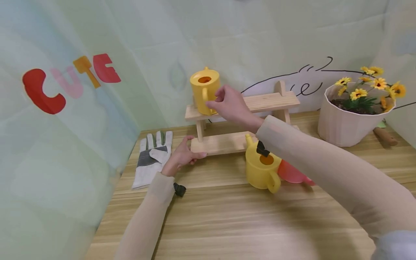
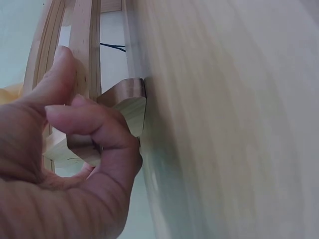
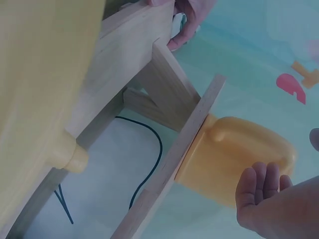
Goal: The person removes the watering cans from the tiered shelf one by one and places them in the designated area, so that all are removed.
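Note:
A small two-tier wooden stand is at the back of the table. My left hand grips the left end of its lower board; the left wrist view shows the curled fingers close around the wood. On the upper board's left end stands a yellow watering can, upright, its handle facing me. My right hand is at that handle, thumb tip right beside it, fingers loosely bent and not wrapped round it. A second yellow watering can stands before the lower board, with a pink-red one partly hidden behind it.
A grey-and-white work glove lies left of the stand. At the right, a white pot holds yellow flowers, and a wooden handle pokes out beside it. Printed curtains hang close behind and left of the wooden table.

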A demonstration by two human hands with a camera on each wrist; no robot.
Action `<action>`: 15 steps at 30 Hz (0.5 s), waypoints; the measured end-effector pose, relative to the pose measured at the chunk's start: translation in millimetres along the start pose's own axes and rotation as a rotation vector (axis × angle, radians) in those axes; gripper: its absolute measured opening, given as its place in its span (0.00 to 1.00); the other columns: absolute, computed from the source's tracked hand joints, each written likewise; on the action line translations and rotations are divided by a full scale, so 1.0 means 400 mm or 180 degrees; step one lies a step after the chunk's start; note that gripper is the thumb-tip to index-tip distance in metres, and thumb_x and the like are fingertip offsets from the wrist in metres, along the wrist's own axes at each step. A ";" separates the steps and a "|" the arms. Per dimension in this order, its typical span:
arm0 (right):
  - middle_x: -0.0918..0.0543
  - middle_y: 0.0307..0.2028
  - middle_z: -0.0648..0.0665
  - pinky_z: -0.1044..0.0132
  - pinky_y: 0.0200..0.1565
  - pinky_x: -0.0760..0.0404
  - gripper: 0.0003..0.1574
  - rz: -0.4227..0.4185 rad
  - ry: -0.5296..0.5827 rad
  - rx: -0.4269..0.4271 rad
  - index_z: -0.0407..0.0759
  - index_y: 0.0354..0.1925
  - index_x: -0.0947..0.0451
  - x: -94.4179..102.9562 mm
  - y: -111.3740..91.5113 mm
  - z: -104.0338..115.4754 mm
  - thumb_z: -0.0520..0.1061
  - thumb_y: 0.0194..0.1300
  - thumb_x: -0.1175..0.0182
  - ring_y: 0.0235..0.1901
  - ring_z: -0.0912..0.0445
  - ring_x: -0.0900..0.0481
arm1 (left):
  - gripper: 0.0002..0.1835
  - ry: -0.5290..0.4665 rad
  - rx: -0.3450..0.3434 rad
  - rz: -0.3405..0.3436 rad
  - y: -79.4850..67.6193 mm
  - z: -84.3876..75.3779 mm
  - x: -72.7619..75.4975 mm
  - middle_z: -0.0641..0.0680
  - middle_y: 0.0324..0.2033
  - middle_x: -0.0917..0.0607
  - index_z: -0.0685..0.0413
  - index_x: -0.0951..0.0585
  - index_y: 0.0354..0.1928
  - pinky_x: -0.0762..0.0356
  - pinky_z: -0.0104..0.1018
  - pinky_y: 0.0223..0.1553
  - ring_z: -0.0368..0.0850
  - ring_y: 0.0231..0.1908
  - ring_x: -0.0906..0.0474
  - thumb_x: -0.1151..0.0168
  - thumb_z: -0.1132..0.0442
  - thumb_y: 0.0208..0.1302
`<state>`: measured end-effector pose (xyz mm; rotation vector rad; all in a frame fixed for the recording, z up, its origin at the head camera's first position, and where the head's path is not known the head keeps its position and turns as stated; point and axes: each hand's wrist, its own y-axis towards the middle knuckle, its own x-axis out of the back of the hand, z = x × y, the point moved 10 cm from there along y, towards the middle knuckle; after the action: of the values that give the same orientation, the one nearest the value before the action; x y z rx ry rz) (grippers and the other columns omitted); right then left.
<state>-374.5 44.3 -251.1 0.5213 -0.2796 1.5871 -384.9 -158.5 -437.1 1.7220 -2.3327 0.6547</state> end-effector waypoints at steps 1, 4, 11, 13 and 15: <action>0.18 0.56 0.40 0.58 0.55 0.19 0.29 0.0008 0.0002 -0.0003 0.37 0.64 0.28 -0.005 0.005 0.001 0.52 0.76 0.31 0.55 0.48 0.21 | 0.54 0.0001 -0.0003 -0.0010 -0.001 0.000 0.001 0.48 0.21 0.23 0.56 0.49 0.84 0.29 0.30 0.24 0.38 0.17 0.31 0.21 0.65 0.67; 0.19 0.57 0.40 0.59 0.55 0.18 0.28 0.0030 0.0003 -0.0018 0.37 0.64 0.28 -0.018 0.020 0.003 0.51 0.77 0.32 0.55 0.48 0.22 | 0.55 0.0009 -0.0010 -0.0036 -0.004 -0.004 0.003 0.48 0.22 0.23 0.56 0.48 0.85 0.28 0.30 0.24 0.38 0.17 0.31 0.20 0.65 0.66; 0.20 0.57 0.40 0.59 0.54 0.20 0.27 0.0014 -0.0031 -0.0041 0.37 0.62 0.27 -0.038 0.046 0.013 0.52 0.77 0.32 0.53 0.49 0.23 | 0.55 0.0028 -0.0002 -0.0105 -0.003 -0.008 0.008 0.50 0.28 0.21 0.55 0.47 0.85 0.28 0.29 0.24 0.38 0.18 0.30 0.19 0.65 0.65; 0.20 0.57 0.40 0.59 0.55 0.19 0.26 0.0012 -0.0024 -0.0053 0.37 0.62 0.27 -0.043 0.053 0.014 0.52 0.77 0.33 0.53 0.48 0.22 | 0.55 0.0019 0.0006 -0.0116 -0.002 -0.005 0.009 0.51 0.29 0.21 0.55 0.46 0.85 0.28 0.29 0.24 0.38 0.18 0.30 0.19 0.65 0.65; 0.19 0.57 0.39 0.59 0.54 0.18 0.26 0.0015 -0.0002 -0.0059 0.37 0.61 0.26 -0.051 0.060 0.013 0.51 0.77 0.33 0.53 0.48 0.22 | 0.55 0.0004 0.0023 -0.0132 0.000 0.000 0.010 0.50 0.29 0.21 0.55 0.46 0.85 0.28 0.29 0.24 0.38 0.18 0.30 0.19 0.66 0.65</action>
<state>-397.0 22.0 -253.4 0.5072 -0.2960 1.5875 -386.1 -162.0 -435.5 1.7673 -2.2902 0.6578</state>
